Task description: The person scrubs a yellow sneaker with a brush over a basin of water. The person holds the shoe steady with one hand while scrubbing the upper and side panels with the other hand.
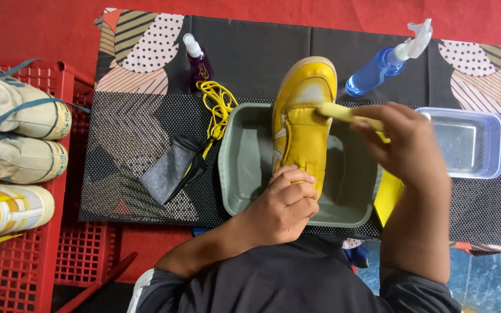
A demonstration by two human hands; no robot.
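Head view looks straight down on a black patterned cloth-covered counter (pixel 262 46) set on a red floor. At the far edge stand a small purple spray bottle with a white cap (pixel 197 59) and, further right, a blue spray bottle with a clear trigger (pixel 378 68). A tangle of yellow laces (pixel 218 104) lies just beside a grey folded cloth (pixel 169 169), left of a grey plastic basin (pixel 244 168). To the right of the basin sits a clear rectangular plastic tub (pixel 471 142). Far left, a red plastic crate (pixel 47 243) carries pale worn shoes (pixel 18 116) and another yellow one.

A yellow leather sneaker (pixel 300 116) rests across the basin, its toe pointing far and overhanging the far rim. The left hand (pixel 282 208) grips the sneaker's near heel end, fingers (pixel 297 179) curled and pressed together over it. The right hand (pixel 404 148) closes its fingers around a pale yellow brush handle (pixel 340 111), whose tip touches the sneaker's toe area. The right forearm hides part of the basin's right rim.
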